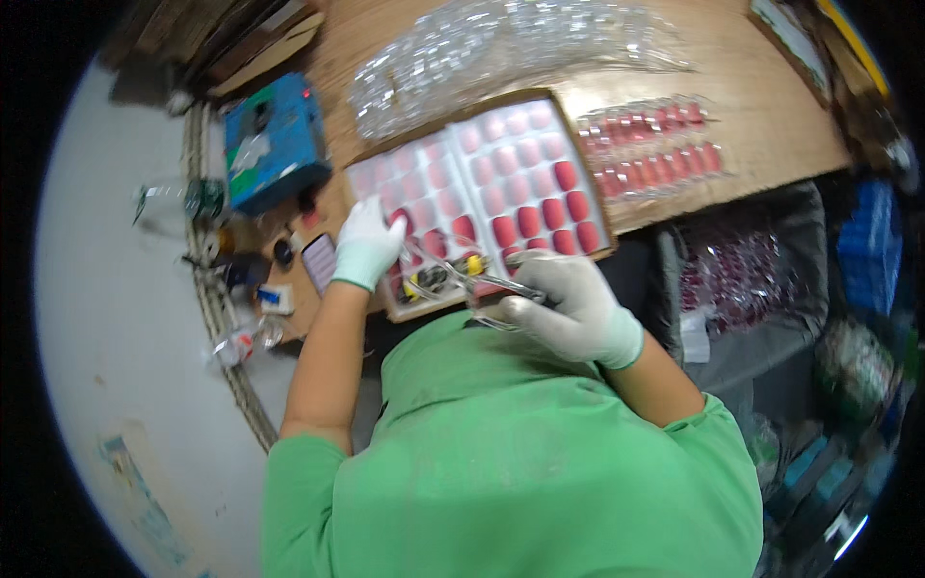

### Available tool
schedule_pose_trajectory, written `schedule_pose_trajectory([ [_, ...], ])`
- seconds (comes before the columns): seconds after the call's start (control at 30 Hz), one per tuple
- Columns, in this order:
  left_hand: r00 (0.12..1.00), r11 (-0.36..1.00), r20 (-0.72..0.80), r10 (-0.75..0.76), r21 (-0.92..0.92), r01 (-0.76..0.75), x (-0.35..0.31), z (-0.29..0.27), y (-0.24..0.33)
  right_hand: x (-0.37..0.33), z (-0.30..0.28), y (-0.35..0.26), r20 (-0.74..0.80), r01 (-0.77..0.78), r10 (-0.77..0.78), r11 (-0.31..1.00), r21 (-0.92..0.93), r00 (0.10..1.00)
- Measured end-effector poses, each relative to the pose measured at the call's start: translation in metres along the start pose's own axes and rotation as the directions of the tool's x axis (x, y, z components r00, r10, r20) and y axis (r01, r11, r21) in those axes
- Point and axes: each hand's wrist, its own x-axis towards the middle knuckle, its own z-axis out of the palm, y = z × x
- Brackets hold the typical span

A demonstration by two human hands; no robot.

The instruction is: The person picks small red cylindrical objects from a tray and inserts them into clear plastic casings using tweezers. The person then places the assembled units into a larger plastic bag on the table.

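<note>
My left hand [370,246], in a white glove, is over the near left part of a shallow cardboard box [595,173]. Its thumb and fingertips pinch a red oval lens [400,221]. Wrapped in a greyish-white glove, my right hand [573,306] is closed at the box's near edge. It holds what looks like a clear eyeglass frame [493,321]; a slim metal tool [513,287] shows at the same fingers, partly covered. Rows of red and pale pink lenses [529,222] lie on white liners. Beneath the frame are yellow-and-black objects [432,280], too blurred to name.
Clear plastic frames [501,48] are heaped behind the box. Rows of clear frames with red lenses [655,171] lie at its right. A blue machine [277,144] and a phone [319,262] are on the left. A grey-lined bin [761,347] stands right of the table.
</note>
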Motion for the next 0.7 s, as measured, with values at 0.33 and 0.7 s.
schedule_pose_trajectory([
  [0.33,0.998,0.989,-0.06,-0.023,0.144,0.031,-0.007,0.013,0.022,-0.009,0.007,-0.008,0.054,-0.103,0.107,0.992,-0.07,0.993],
  [0.7,0.984,0.685,-0.041,0.174,-0.712,-0.151,-0.043,-0.039,0.04,0.006,0.018,-0.003,-0.203,-0.071,0.046,0.991,-0.117,0.978],
])
